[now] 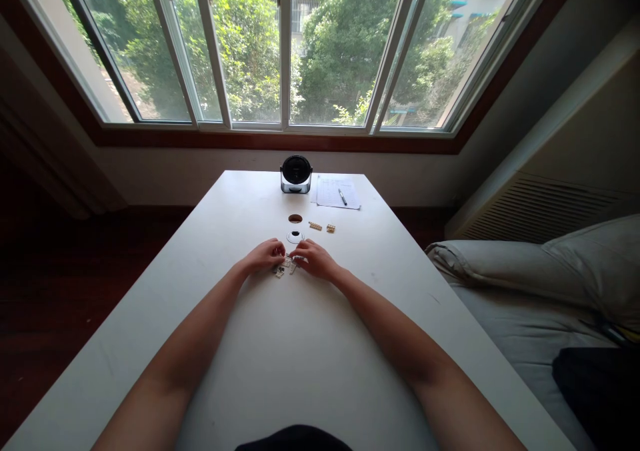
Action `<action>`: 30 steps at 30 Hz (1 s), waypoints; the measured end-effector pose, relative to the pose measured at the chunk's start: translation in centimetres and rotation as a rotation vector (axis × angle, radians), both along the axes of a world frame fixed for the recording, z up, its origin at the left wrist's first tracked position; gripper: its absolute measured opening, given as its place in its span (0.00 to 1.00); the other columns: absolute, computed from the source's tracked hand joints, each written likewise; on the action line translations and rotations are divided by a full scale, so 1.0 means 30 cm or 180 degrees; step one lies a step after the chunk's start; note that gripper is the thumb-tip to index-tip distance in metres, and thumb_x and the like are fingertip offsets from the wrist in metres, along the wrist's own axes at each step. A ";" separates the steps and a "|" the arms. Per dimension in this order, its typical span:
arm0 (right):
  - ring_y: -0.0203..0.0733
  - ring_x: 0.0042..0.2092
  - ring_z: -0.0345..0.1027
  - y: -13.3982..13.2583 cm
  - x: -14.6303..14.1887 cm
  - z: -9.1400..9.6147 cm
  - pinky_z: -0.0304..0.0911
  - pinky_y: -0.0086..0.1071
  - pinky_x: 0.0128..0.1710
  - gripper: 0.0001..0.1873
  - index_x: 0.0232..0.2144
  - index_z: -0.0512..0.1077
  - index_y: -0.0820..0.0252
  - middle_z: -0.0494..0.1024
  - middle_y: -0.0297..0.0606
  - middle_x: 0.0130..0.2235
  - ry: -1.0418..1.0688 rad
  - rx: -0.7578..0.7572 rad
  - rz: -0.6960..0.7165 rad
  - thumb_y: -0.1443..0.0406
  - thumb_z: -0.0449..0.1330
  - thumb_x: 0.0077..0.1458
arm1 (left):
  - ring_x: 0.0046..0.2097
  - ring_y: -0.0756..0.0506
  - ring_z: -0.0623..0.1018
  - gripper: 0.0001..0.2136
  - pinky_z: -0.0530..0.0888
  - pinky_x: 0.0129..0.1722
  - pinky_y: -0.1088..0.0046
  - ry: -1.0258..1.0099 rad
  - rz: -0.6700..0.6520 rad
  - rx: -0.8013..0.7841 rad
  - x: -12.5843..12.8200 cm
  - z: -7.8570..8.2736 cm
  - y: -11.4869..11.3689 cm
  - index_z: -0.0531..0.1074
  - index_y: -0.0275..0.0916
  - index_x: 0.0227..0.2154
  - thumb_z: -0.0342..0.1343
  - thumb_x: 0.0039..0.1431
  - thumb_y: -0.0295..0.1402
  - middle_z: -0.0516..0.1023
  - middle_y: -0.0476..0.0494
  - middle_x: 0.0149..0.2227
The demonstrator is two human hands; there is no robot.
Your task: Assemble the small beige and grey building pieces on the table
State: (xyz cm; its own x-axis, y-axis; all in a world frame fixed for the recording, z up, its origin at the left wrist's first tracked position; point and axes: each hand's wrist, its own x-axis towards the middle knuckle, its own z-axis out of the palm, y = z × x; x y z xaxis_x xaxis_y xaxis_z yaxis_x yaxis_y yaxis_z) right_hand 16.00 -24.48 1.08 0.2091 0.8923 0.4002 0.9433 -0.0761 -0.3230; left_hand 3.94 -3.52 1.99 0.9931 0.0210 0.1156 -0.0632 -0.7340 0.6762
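Note:
My left hand [266,255] rests on the white table with its fingers curled together at the left edge of a cluster of small pale pieces [287,263]. From the other side my right hand [316,260] reaches in, thumb and fingers bent close over the same cluster. Whatever sits between the fingertips of either hand is too small to make out. A few loose bits, some dark, some pale [279,272], lie just below the left fingertips. Right beyond the hands is a round clear-rimmed disc with a dark centre [295,236].
Two tan knobbed strips [315,226] lie beyond my right hand, beside a round hole [295,218] in the table [240,204]. Farther back stand a small black fan [296,173] and sheets of paper [330,191] with a pen [343,197]. A padded seat [505,304] borders the right.

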 end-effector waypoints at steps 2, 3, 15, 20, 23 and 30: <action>0.44 0.46 0.65 0.004 -0.010 0.002 0.62 0.36 0.47 0.11 0.46 0.78 0.49 0.75 0.40 0.41 -0.0071 -0.0050 0.0072 0.65 0.61 0.62 | 0.37 0.46 0.73 0.10 0.72 0.39 0.71 0.0006 0.0023 -0.0037 -0.003 0.004 0.001 0.76 0.41 0.37 0.58 0.53 0.37 0.73 0.46 0.38; 0.44 0.46 0.65 0.004 -0.011 0.002 0.62 0.36 0.48 0.12 0.47 0.77 0.49 0.75 0.40 0.41 -0.0101 -0.0060 0.0059 0.65 0.61 0.62 | 0.37 0.46 0.73 0.11 0.72 0.39 0.71 0.0010 0.0022 -0.0057 -0.005 0.006 0.001 0.76 0.42 0.40 0.58 0.53 0.37 0.73 0.46 0.39; 0.45 0.46 0.64 -0.010 0.007 0.000 0.62 0.37 0.48 0.08 0.43 0.79 0.52 0.75 0.40 0.41 -0.0196 -0.0051 -0.0270 0.65 0.61 0.62 | 0.38 0.47 0.75 0.10 0.73 0.41 0.71 -0.0203 0.0131 -0.0032 -0.003 -0.002 0.003 0.78 0.43 0.40 0.55 0.56 0.35 0.74 0.46 0.38; 0.45 0.47 0.64 -0.008 0.020 -0.009 0.62 0.37 0.48 0.09 0.41 0.78 0.53 0.75 0.41 0.41 -0.0192 -0.0041 -0.0468 0.68 0.59 0.62 | 0.37 0.47 0.74 0.07 0.72 0.39 0.70 -0.0300 0.0165 -0.0026 -0.003 -0.010 0.006 0.77 0.42 0.35 0.57 0.57 0.36 0.73 0.46 0.36; 0.45 0.46 0.63 -0.011 0.037 -0.014 0.62 0.37 0.48 0.09 0.38 0.78 0.54 0.75 0.41 0.41 -0.0163 -0.0024 -0.0619 0.71 0.59 0.61 | 0.36 0.47 0.74 0.07 0.73 0.38 0.70 -0.0286 0.0180 -0.0076 -0.006 -0.007 0.000 0.77 0.42 0.36 0.59 0.56 0.37 0.73 0.45 0.37; 0.43 0.45 0.64 -0.033 0.088 -0.036 0.63 0.35 0.46 0.13 0.32 0.77 0.55 0.75 0.38 0.38 0.0105 0.0093 -0.0790 0.77 0.58 0.55 | 0.39 0.46 0.75 0.10 0.73 0.40 0.70 -0.0219 0.0129 0.0005 -0.009 -0.001 -0.006 0.77 0.43 0.39 0.61 0.55 0.39 0.72 0.45 0.39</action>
State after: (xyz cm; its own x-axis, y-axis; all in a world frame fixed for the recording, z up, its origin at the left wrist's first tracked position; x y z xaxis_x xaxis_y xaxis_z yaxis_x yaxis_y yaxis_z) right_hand 18.64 -25.47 0.00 0.4337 0.8001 0.4144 0.8858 -0.2944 -0.3588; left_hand 3.68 -3.69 1.96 0.9811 0.0607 0.1838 -0.0799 -0.7379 0.6701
